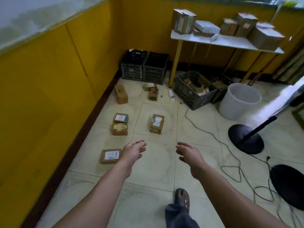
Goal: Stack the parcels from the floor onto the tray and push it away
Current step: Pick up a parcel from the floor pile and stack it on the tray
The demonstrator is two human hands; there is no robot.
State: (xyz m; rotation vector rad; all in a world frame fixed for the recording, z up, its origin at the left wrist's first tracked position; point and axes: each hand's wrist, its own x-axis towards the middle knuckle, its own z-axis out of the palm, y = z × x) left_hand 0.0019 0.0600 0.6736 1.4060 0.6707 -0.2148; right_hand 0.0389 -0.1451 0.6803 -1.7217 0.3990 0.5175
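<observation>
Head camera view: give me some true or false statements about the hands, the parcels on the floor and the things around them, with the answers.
1. The left hand and the right hand both hold nothing. True.
2. The white bucket lies tipped on its side. False: it stands upright on the floor.
3. A labelled parcel lies on the floor close to the left hand. True.
4. The white table is bare. False: several cardboard boxes stand on it.
</observation>
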